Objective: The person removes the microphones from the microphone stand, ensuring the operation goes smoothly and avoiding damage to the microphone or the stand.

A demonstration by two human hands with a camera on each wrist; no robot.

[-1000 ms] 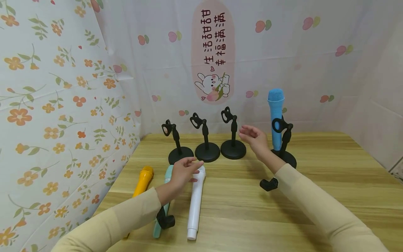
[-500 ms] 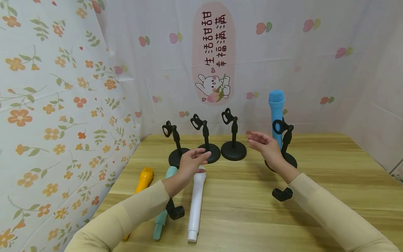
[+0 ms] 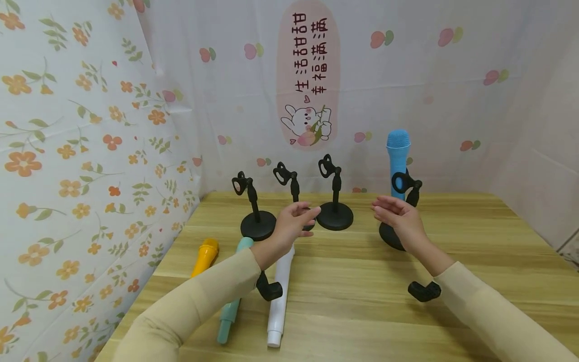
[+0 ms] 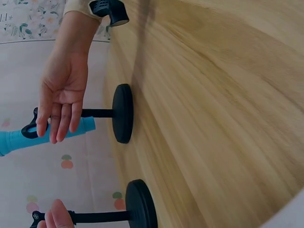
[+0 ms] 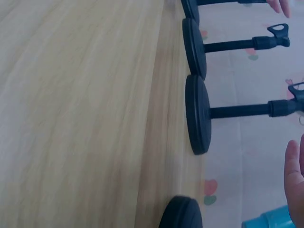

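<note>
My left hand (image 3: 291, 231) hovers over the head end of a white microphone (image 3: 280, 296), overlapping the middle black stand (image 3: 295, 188) in the head view. Its fingers are loosely bent and hold nothing. My right hand (image 3: 402, 223), also relaxed and holding nothing, is in front of the stand at the right. That stand's clip (image 3: 404, 182) carries a blue microphone (image 3: 398, 156), standing upright; in the left wrist view the right hand (image 4: 64, 90) overlaps this blue microphone (image 4: 19, 140). A mint-green microphone (image 3: 228, 317) and a yellow microphone (image 3: 205, 256) lie left of the white one, partly hidden by my left arm.
Two more black stands, the left one (image 3: 257, 223) and the third one (image 3: 335, 216), stand along the back of the wooden table (image 3: 344, 311). Printed cloth (image 3: 226, 90) hangs behind and at the left. Black wrist cameras (image 3: 424, 290) sit under both wrists.
My left hand has moved right, from above the mint and white microphones toward the middle stand. My right hand has shifted right and nearer to me. The microphones and stands stay put.
</note>
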